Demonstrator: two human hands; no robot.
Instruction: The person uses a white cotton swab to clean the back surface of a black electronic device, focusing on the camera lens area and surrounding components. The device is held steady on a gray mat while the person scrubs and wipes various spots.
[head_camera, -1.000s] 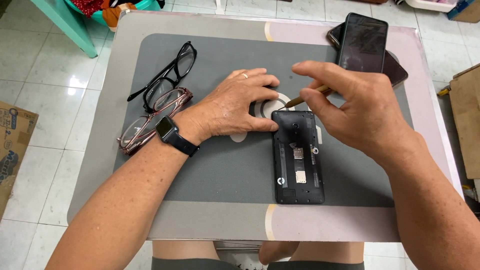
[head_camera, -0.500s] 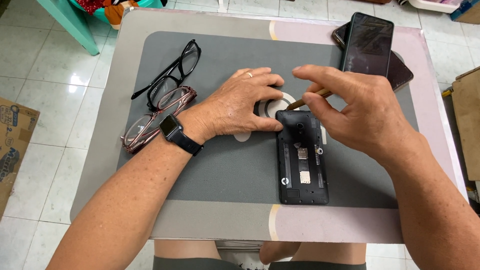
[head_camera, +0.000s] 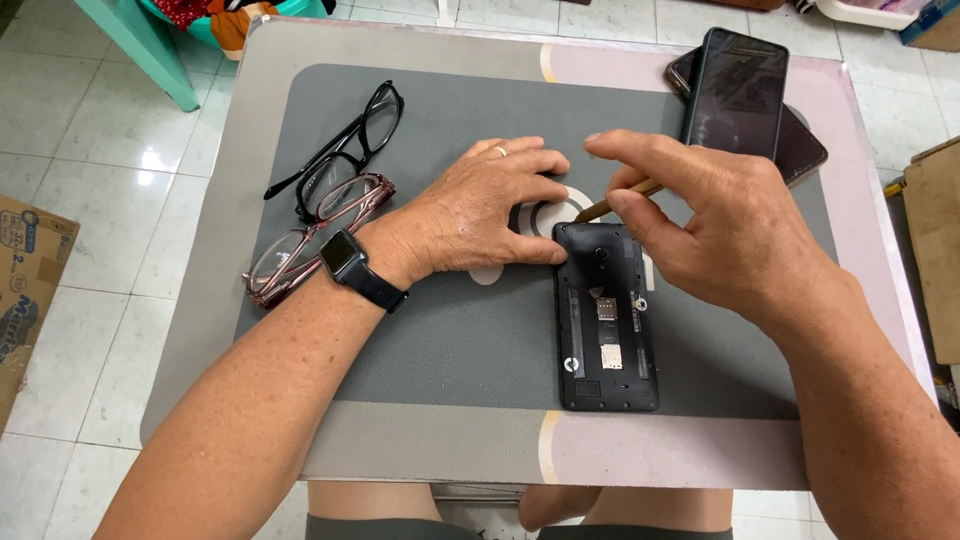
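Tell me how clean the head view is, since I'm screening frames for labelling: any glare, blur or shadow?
Head view: sharp throughout, soft even daylight; glare patch on the white floor tiles; faint reflections on the black upright smartphone screen; only soft shadow under the left hand and right hand.

Dark phone screen (head_camera: 738, 92) top right; printed cardboard box (head_camera: 25, 290) left, on floor.

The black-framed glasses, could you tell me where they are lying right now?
In the head view, the black-framed glasses lie on the grey mat's left part, just above the reddish-framed glasses, left of the left hand.
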